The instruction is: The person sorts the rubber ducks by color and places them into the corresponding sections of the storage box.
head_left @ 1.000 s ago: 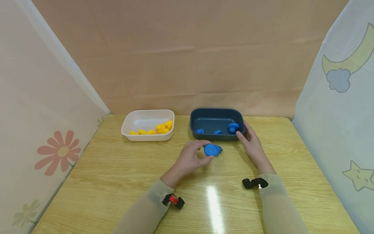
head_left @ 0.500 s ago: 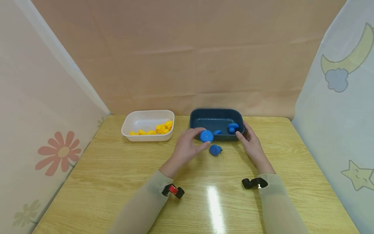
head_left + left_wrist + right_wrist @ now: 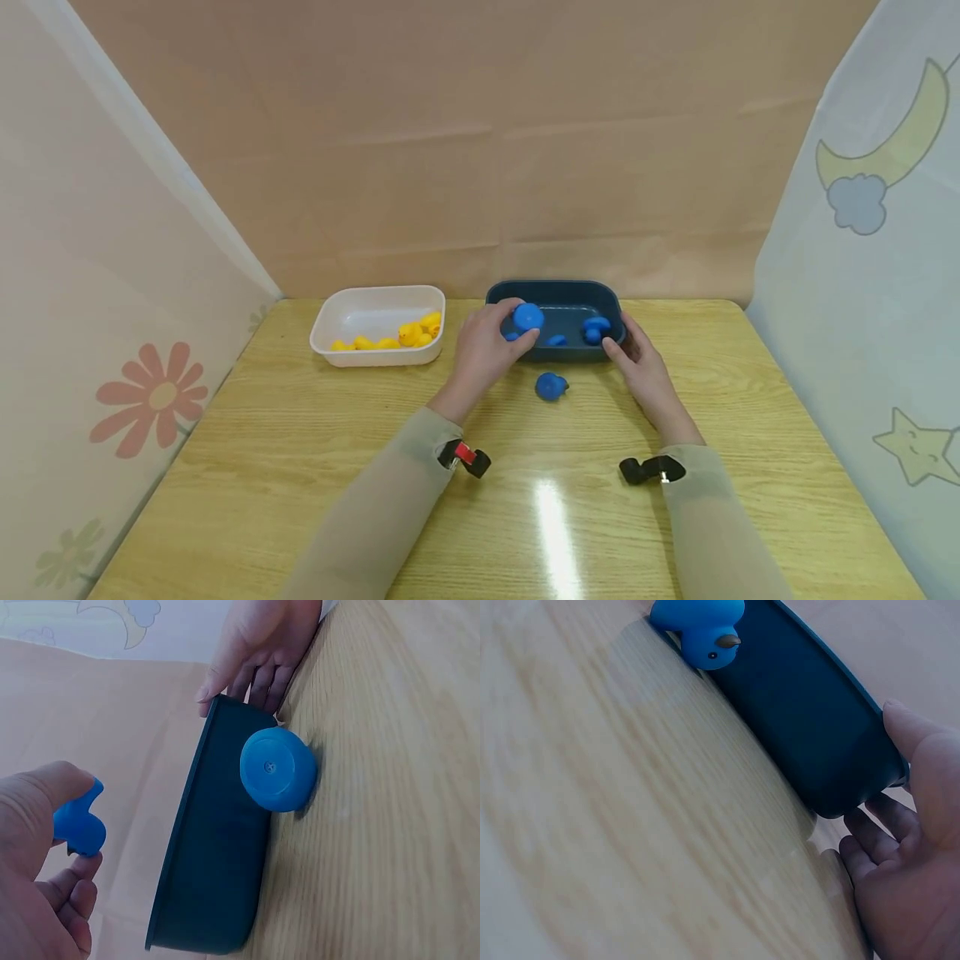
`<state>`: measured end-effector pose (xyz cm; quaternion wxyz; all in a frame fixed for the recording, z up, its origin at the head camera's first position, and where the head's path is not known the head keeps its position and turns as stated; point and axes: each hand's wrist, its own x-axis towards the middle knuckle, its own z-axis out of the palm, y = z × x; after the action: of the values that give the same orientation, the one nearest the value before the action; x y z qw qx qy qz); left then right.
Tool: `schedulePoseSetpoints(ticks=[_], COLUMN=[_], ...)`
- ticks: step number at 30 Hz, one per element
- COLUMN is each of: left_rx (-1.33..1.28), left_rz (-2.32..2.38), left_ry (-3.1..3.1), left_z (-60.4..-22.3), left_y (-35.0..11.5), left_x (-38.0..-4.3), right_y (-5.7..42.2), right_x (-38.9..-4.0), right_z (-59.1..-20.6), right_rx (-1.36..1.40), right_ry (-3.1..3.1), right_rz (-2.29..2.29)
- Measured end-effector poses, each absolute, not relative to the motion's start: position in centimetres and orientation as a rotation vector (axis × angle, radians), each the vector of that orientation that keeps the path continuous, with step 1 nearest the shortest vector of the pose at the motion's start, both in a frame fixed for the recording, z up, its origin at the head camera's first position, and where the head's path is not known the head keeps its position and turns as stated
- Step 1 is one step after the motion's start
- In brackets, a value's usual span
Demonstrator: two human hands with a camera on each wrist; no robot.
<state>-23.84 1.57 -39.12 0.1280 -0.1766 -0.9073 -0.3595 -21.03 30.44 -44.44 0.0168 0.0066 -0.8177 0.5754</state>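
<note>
My left hand (image 3: 483,346) pinches a blue rubber duck (image 3: 528,317) between thumb and fingers, over the left part of a dark blue plastic bin (image 3: 555,354). In the left wrist view the held duck (image 3: 81,825) shows in profile, above the bin's rim. Several blue ducks lie inside the bin, one of them (image 3: 596,327) at its right end. My right hand (image 3: 648,375) grips the bin's right end, thumb at the rim and fingers along the outer wall. Another blue duck (image 3: 551,387) lies on the table just in front of the bin, its beak and eye showing in the right wrist view.
A white bin (image 3: 378,358) with several yellow rubber ducks (image 3: 410,334) stands left of the dark bin. Brown paper (image 3: 495,167) hangs behind the wooden table (image 3: 285,467). Printed white sheets flank both sides.
My left hand has lifted a blue duck from in front of the dark bin and carried it back over the bin. The right hand stays at the bin's end.
</note>
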Motion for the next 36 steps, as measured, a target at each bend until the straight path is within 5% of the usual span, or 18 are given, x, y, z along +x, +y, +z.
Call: schedulePoseSetpoints(ticks=[12, 36], left_rx=[-0.458, -0.34], left_rz=[-0.875, -0.816], left_ry=[-2.675, -2.743], left_z=[-39.1, -40.2], left_y=[2.8, 3.5], left_x=[-25.9, -28.0], right_y=[29.6, 31.2], right_x=[-20.3, -22.8], right_z=[-42.9, -47.3], right_rx=[0.031, 0.027], right_ry=[-2.535, -2.544], right_rz=[1.819, 1.751])
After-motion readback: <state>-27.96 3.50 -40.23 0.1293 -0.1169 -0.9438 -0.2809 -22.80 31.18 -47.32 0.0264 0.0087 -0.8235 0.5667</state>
